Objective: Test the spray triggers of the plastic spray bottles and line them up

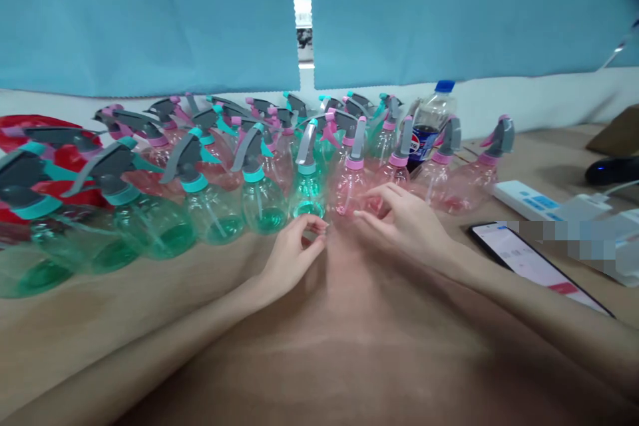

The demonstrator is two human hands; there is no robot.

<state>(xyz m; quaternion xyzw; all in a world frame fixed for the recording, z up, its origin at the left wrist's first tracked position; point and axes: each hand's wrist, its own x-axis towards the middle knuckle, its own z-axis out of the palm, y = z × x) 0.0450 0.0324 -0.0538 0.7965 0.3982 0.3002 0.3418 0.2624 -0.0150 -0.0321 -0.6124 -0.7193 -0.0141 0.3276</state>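
Observation:
Slightly curled, my left hand [297,247] rests low over the table in front of a green spray bottle [307,196] with a turquoise collar. A small gap shows between its thumb and fingers, and nothing is visible in it. My right hand [407,221] is just in front of a pink spray bottle [348,190], thumb and fingers apart. Its fingertips are close to that bottle; whether they touch it I cannot tell. Another pink spray bottle [394,173] stands behind the right hand, partly hidden. All these bottles have grey trigger heads.
Several more green spray bottles [214,216] line the left, with further bottles behind. A cola bottle [424,123] stands behind the pink ones. To the right lie a phone [529,259], a power strip [529,200] and a black mouse [612,171]. Red plastic [44,123] lies far left.

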